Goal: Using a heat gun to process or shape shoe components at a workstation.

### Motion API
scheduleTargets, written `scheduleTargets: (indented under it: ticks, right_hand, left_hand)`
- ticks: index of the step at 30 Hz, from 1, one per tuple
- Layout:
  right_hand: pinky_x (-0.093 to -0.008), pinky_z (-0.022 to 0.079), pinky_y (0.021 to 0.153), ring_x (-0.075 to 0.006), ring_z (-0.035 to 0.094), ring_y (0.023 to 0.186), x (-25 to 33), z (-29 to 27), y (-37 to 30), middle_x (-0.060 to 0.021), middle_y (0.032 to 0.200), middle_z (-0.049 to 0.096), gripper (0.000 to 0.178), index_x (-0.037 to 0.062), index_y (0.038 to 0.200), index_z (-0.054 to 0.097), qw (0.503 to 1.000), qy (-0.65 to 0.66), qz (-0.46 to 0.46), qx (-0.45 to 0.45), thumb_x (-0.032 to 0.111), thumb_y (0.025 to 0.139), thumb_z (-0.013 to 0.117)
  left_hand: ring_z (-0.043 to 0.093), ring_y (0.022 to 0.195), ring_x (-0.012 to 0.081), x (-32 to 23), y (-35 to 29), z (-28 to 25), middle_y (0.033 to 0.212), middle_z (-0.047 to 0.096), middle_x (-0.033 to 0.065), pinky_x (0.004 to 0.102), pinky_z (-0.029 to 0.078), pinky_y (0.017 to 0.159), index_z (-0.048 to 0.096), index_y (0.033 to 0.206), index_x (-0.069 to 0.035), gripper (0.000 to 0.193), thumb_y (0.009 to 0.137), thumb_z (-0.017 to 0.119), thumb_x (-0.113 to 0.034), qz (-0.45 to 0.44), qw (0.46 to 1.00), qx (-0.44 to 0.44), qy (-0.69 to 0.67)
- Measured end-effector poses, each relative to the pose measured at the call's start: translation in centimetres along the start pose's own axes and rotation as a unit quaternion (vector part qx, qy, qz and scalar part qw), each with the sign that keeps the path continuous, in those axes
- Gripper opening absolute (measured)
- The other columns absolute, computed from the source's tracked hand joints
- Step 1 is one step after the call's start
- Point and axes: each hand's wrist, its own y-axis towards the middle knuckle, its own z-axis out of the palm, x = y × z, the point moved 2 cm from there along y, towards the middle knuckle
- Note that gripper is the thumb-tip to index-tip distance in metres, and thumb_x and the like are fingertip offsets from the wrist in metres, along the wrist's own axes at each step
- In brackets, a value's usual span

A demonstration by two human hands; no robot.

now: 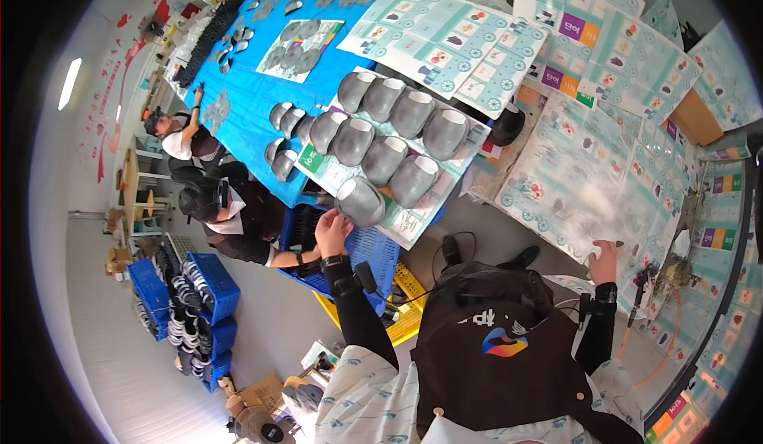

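Observation:
My left hand (pixel 332 233) is closed at the near edge of a dark grey clog-shaped shoe piece (pixel 360 202), its fingertips against the rim. That piece lies at the near left corner of a printed board (pixel 404 223). Several more rounded grey shoe pieces (pixel 384 160) stand in rows on the same board. Over to the right, my right hand (pixel 604 262) has curled fingers above the edge of a board-covered table (pixel 548 186). A small dark tip shows by those fingers; what it belongs to is unclear.
A blue crate (pixel 373 253) sits below the left board on a yellow frame (pixel 407 317). A person (pixel 230 213) reaches in beside it. Further back, a blue-covered table (pixel 238 98) carries more shoe pieces. A hose tool (pixel 638 285) hangs near my right hand.

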Motion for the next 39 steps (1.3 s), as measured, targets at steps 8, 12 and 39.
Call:
scheduleTargets:
  ticks: [8, 12, 39]
  right_hand:
    - [-0.0447, 0.045, 0.099, -0.0386, 0.054, 0.114, 12.4, 0.6, -0.8, -0.0159, 0.112, 0.06, 0.026, 0.0071, 0.103, 0.065, 1.0, 0.0, -0.009, 0.016, 0.002, 0.078, 0.066]
    - [-0.0449, 0.045, 0.099, -0.0386, 0.054, 0.114, 14.6, 0.9, 0.1, -0.0154, 0.112, 0.06, 0.025, 0.0067, 0.102, 0.065, 0.999, -0.006, -0.031, 0.036, 0.002, 0.078, 0.066]
    - [-0.0466, 0.046, 0.096, -0.0403, 0.054, 0.112, 12.0, -1.0, 3.6, -0.0184, 0.105, 0.06, 0.022, 0.0062, 0.101, 0.065, 0.998, 0.032, -0.041, 0.031, 0.005, 0.08, 0.063]
  left_hand:
    - [0.069, 0.09, 0.0157, 4.7, 1.0, 1.1, 0.11, 0.068, 0.0068, 0.03, 0.06, 0.081, 0.057, 0.134, 0.0, 0.033, 0.106, 0.054, -0.018, -0.039, 0.983, 0.024, -0.179]
    - [0.068, 0.09, 0.0161, 4.5, 0.1, 1.1, 0.113, 0.067, 0.0071, 0.0321, 0.061, 0.079, 0.056, 0.136, 0.0, 0.035, 0.107, 0.053, -0.019, -0.015, 0.983, 0.026, -0.182]
    - [0.065, 0.099, 0.0184, -5.9, -3.9, 13.2, 0.104, 0.069, 0.0125, 0.0329, 0.052, 0.087, 0.06, 0.125, 0.002, 0.031, 0.098, 0.061, -0.011, 0.211, 0.974, 0.012, 0.079]
